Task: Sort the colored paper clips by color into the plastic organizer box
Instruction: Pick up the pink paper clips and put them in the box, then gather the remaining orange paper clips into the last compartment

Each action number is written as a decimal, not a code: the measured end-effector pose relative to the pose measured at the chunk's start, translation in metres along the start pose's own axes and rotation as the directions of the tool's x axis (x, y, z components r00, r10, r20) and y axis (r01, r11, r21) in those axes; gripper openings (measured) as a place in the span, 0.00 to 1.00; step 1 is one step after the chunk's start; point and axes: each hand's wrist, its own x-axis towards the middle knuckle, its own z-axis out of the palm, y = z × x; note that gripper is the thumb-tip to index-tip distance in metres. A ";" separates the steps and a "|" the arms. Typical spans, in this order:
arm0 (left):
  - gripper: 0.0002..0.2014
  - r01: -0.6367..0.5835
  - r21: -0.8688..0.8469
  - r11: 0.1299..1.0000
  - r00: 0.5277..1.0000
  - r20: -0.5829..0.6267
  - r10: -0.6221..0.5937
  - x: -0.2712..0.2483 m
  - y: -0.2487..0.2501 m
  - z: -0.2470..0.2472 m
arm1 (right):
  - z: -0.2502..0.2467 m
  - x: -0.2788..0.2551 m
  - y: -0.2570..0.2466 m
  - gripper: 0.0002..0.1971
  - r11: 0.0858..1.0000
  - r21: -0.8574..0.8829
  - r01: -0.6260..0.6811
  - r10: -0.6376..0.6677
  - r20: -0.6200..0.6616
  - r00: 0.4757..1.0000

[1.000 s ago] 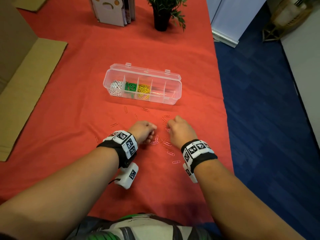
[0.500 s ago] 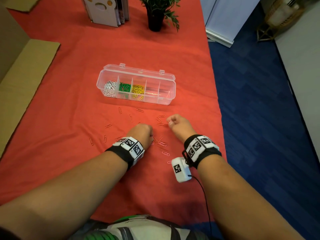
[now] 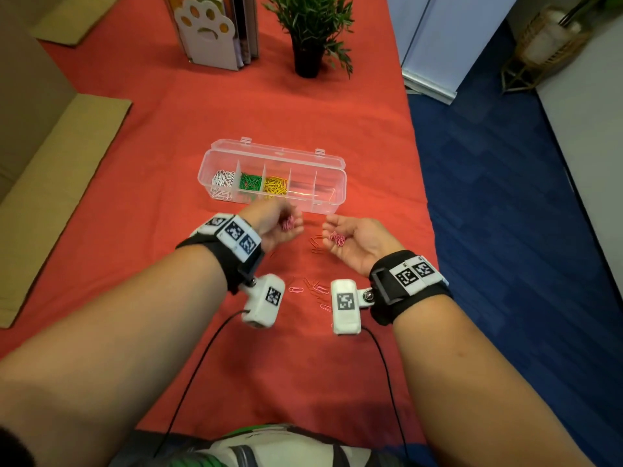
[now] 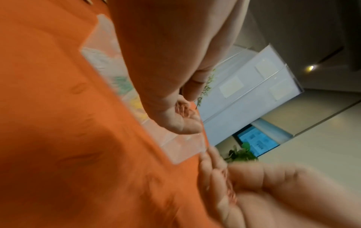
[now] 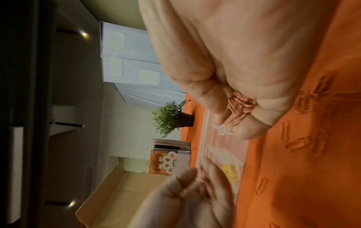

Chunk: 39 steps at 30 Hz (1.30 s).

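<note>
The clear organizer box (image 3: 328, 163) lies open on the red cloth, with white clips (image 3: 220, 180), green clips (image 3: 250, 183) and yellow clips (image 3: 275, 186) in its three left compartments. The two right compartments look bare. My left hand (image 3: 293, 220) hovers just in front of the box, cupped round a bunch of pink paper clips (image 3: 288, 224). My right hand (image 3: 337, 230) is beside it, palm up, fingers curled round more pink clips (image 5: 241, 103). Several loose pink clips (image 3: 317, 291) lie on the cloth between my wrists. The left wrist view is blurred.
A potted plant (image 3: 308, 35) and a paw-print bookend with books (image 3: 209, 32) stand at the back of the table. Flat cardboard (image 3: 50, 183) lies on the left. The table's right edge drops to blue carpet (image 3: 505, 197).
Both hands have risen off the cloth, turned palm up and moved toward the box, each carrying pink clips gathered from the scattered pile.
</note>
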 end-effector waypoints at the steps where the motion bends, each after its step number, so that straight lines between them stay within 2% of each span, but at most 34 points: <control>1: 0.05 -0.029 -0.017 0.999 1.000 -0.007 0.029 0.001 0.011 0.004 | 0.001 -0.001 -0.002 0.15 0.999 -0.027 0.026 -0.026 -0.011 1.000; 5: 0.03 -0.132 0.023 0.991 0.990 -0.041 0.133 0.008 0.046 0.018 | 0.001 -0.003 -0.009 0.19 0.961 -0.247 0.121 -0.142 -0.067 0.988; 9: 0.08 -0.155 0.110 0.982 0.982 -0.096 0.165 0.014 0.056 0.024 | -0.001 0.000 -0.012 0.19 0.943 -0.310 0.119 -0.151 -0.079 0.985; 12: 0.24 -0.178 0.221 0.959 0.966 -0.145 0.213 0.017 0.053 0.013 | 0.005 0.006 -0.014 0.20 0.907 -0.391 0.158 -0.210 -0.095 0.973; 14: 0.23 -0.216 0.339 0.916 0.946 -0.161 0.282 0.016 0.044 0.000 | 0.014 0.011 -0.019 0.21 0.851 -0.479 0.218 -0.305 -0.111 0.946; 17: 0.18 -0.275 0.510 0.815 0.899 -0.164 0.406 0.008 0.018 -0.020 | 0.034 0.025 -0.031 0.19 0.726 -0.603 0.330 -0.458 -0.065 0.887; 20: 0.14 -0.272 0.628 0.729 0.875 -0.154 0.459 -0.004 -0.014 -0.041 | 0.059 0.040 -0.038 0.19 0.542 -0.754 0.371 -0.561 0.004 0.828; 24: 0.10 -0.221 0.762 0.609 0.881 -0.112 0.459 -0.018 -0.044 -0.058 | 0.078 0.049 -0.041 0.25 0.276 -0.926 0.255 -0.406 0.128 0.905; 25: 0.09 -0.215 0.789 0.575 0.881 -0.097 0.463 -0.021 -0.048 -0.060 | 0.079 0.049 -0.042 0.27 0.261 -0.933 0.248 -0.399 0.130 0.908; 27: 0.08 -0.204 0.835 0.511 0.894 -0.054 0.446 -0.027 -0.055 -0.060 | 0.073 0.047 -0.041 0.27 0.312 -0.919 0.243 -0.436 0.089 0.896; 30: 0.09 -0.184 0.888 0.422 0.916 -0.002 0.402 -0.032 -0.063 -0.056 | 0.054 0.035 -0.029 0.16 0.400 -0.878 0.262 -0.457 0.056 0.888; 32: 0.09 -0.190 0.903 0.385 0.924 0.032 0.381 -0.032 -0.069 -0.051 | 0.038 0.017 -0.016 0.15 0.335 -0.911 0.239 -0.439 0.074 0.895; 34: 0.09 -0.204 0.917 0.343 0.927 0.069 0.368 -0.032 -0.075 -0.044 | 0.019 -0.001 0.000 0.12 0.185 -0.969 0.167 -0.388 0.084 0.918; 36: 0.09 -0.212 0.933 0.292 0.928 0.098 0.360 -0.031 -0.080 -0.039 | -0.001 -0.017 0.020 0.10 0.075 -0.991 0.108 -0.332 0.077 0.940; 39: 0.10 -0.237 0.955 0.176 0.924 0.166 0.345 -0.028 -0.089 -0.032 | -0.024 -0.034 0.053 0.10 0.024 -0.997 0.067 -0.253 0.058 0.966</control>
